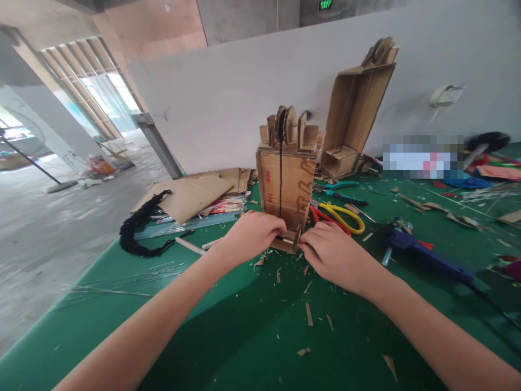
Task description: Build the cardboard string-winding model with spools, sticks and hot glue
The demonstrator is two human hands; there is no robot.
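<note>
Cardboard box [293,182], central black cord [280,179]

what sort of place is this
Probably a craft workspace in an unfinished building: a cardboard model and a blue glue gun are on the green table, with bare concrete floor beyond.

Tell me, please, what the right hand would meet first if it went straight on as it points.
The right hand would probably meet the cardboard box at its lower right side, though depth is unclear.
</note>
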